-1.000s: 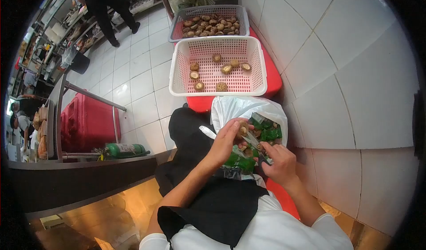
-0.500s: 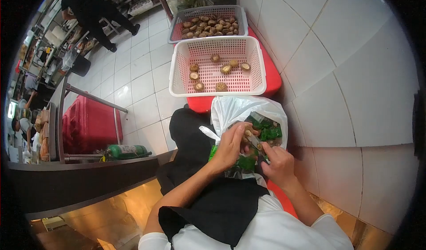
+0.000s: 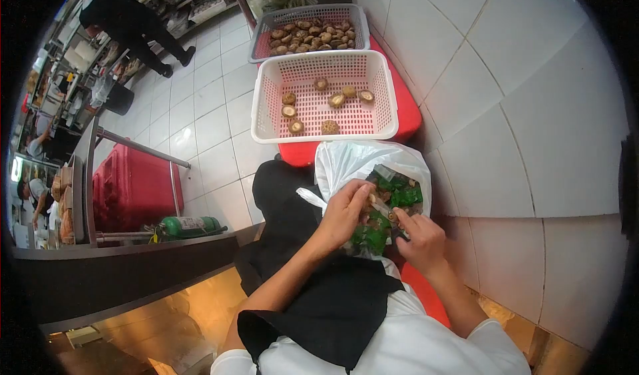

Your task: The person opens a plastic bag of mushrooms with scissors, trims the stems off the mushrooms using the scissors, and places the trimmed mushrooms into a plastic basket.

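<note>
My left hand (image 3: 345, 214) is closed around a mushroom (image 3: 372, 199), mostly hidden by the fingers, with a pale bit showing at the fingertips. In my right hand (image 3: 421, 238) is a small knife (image 3: 382, 208), its short blade pointing toward the left hand. A small brownish piece, perhaps a cut stem end, sits by the right thumb. Both hands are over an open white plastic bag (image 3: 346, 158) in my lap. Inside it lie green-and-clear packaging (image 3: 374, 236) and brownish scraps.
Ahead, a white basket (image 3: 324, 138) with several mushrooms (image 3: 337, 100) stands on a red support (image 3: 407, 118). Behind it, a grey basket (image 3: 258, 47) holds many more. Tiled wall (image 3: 492, 155) rises close on the right. A green cylinder (image 3: 190, 226) lies left; a person (image 3: 130, 22) stands farther off.
The hands have moved slightly apart, and the knife blade has shifted a little lower from the left fingertips. The distant person at upper left has moved an arm outward.
</note>
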`<state>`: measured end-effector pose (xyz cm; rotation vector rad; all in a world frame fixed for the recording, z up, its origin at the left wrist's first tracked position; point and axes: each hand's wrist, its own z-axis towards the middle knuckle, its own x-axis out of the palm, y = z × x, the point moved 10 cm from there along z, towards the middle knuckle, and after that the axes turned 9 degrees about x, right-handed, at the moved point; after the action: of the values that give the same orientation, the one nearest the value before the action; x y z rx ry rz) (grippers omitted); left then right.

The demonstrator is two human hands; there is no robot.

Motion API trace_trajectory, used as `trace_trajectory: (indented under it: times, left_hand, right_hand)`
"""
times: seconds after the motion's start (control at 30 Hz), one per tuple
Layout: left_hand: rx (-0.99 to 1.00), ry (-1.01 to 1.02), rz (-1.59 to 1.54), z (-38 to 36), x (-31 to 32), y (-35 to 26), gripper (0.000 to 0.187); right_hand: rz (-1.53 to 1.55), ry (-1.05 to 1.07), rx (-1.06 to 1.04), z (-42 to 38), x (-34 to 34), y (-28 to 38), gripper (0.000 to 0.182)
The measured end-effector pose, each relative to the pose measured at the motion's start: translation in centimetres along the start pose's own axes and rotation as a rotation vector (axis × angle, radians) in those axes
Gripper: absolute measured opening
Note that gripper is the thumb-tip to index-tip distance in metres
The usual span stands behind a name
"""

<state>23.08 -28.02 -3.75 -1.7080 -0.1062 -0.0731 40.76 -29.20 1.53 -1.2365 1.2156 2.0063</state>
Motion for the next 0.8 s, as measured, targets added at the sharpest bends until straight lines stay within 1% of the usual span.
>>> trace_trajectory:
  times: [0.1, 0.2, 0.4, 0.5, 0.6, 0.7, 0.8]
  left_hand:
    - [-0.041, 0.025, 0.029, -0.2, 0.4, 0.8, 0.039]
    - [0.049, 0.049, 0.191, 0.1, 0.0, 0.7, 0.042]
    - [0.026, 0.09, 0.136, 0.0, 0.1, 0.5, 0.046]
    - [0.009, 0.107, 0.123, -0.2, 0.8, 0.2, 0.048]
    - [0.177, 0.099, 0.256, 0.0, 1.2, -0.4, 0.048]
    - [-0.03, 0.099, 0.063, -0.7, 2.0, 0.1, 0.046]
    - [-0.16, 0.136, -0.043, -1.0, 2.1, 2.2, 0.045]
  right_hand:
    - [-0.047, -0.034, -0.052, 0.5, -1.5, 0.8, 0.062]
    - [-0.063, 0.021, -0.074, 0.4, -0.9, 0.5, 0.066]
    - [0.063, 0.072, -0.112, 0.0, 0.5, -0.2, 0.068]
    - [0.141, 0.107, -0.042, -0.6, 1.2, -0.9, 0.062]
    - [0.375, 0.094, 0.063, -1.7, 1.9, -1.6, 0.054]
    - [0.693, 0.234, 0.306, -3.5, 4.5, -2.7, 0.051]
    - [1.026, 0.296, 0.485, -5.1, 6.9, -2.8, 0.053]
